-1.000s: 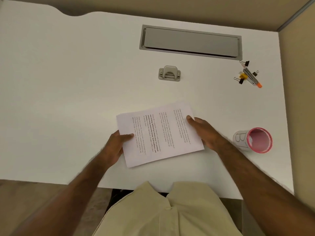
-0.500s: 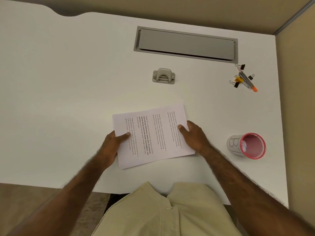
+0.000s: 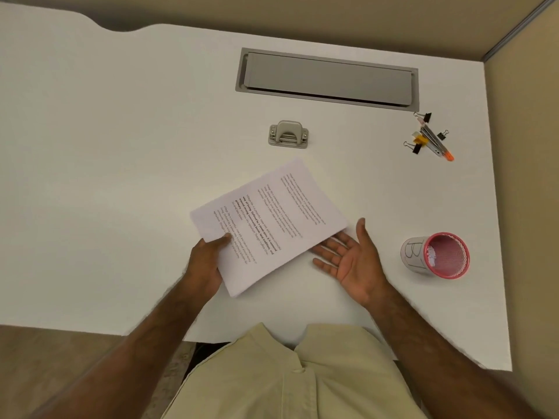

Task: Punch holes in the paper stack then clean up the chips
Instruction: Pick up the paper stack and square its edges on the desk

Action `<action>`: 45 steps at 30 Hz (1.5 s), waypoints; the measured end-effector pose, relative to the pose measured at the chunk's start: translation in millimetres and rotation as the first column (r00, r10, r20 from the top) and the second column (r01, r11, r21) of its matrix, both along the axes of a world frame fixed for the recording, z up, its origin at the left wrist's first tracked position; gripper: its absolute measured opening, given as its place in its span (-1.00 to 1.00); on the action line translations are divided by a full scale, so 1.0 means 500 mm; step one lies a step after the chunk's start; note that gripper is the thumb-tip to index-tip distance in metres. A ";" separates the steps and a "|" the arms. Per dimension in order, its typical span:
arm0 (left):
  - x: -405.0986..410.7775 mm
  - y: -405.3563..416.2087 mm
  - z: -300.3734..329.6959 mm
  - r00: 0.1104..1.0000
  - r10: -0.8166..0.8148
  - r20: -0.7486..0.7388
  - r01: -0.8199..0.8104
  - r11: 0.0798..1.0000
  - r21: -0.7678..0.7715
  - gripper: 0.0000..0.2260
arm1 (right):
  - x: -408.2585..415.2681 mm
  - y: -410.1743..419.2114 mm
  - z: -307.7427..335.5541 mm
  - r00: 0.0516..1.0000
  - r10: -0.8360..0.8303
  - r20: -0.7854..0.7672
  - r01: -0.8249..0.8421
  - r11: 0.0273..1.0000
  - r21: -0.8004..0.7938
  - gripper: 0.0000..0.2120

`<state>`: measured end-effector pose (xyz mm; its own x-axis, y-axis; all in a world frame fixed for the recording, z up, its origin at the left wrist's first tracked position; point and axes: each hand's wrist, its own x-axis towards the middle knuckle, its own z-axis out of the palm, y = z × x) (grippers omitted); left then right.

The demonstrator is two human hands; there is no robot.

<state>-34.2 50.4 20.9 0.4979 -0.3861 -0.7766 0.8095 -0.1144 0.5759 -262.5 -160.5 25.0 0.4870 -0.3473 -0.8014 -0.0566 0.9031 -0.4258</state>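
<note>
Since earlier, paper stack [image 3: 269,225] rotated, lifted; left hand [image 3: 205,264] grip clamped on its corner, right hand [image 3: 351,258] open, palm-up, likely to square it before punching.

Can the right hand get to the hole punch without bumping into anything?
Probably yes. The right hand lies open, palm up and empty beside the paper stack, which the left hand holds. The hole punch sits beyond the stack on bare desk, so the hand would just pass over or around the paper.

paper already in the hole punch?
No. The paper stack is gripped by the left hand, apart from the hole punch farther back on the desk.
</note>
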 end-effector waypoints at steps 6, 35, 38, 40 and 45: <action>-0.093 -0.029 0.009 0.993 0.102 -0.056 -0.103 0.995 -0.008 -0.63 | 0.024 0.091 -0.012 0.999 0.043 0.033 -0.042 0.998 -0.048 -0.51; 0.018 -0.062 0.004 0.931 -0.365 0.003 0.364 0.929 -0.061 -0.66 | 0.053 0.006 0.034 0.875 0.445 -0.190 -0.481 0.845 -0.235 -0.72; 0.011 -0.060 -0.003 0.941 -0.338 0.010 0.338 0.940 -0.037 -0.69 | 0.060 0.009 0.032 0.907 0.347 -0.237 -0.406 0.870 -0.280 -0.67; 0.006 -0.062 -0.007 0.946 -0.322 0.014 0.323 0.946 -0.031 -0.73 | 0.065 0.016 0.023 0.923 0.252 -0.292 -0.350 0.866 -0.359 -0.59; 0.005 -0.067 -0.015 0.959 -0.284 0.012 0.284 0.959 0.000 -0.74 | 0.078 0.042 0.001 0.866 0.269 -0.422 -0.482 0.675 -0.559 -0.38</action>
<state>-31.9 16.7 13.2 0.3767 -0.5145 -0.7703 0.7367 -0.3376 0.5858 -223.7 -139.4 25.3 0.4814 -0.6543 -0.5832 -0.5411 0.3015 -0.7850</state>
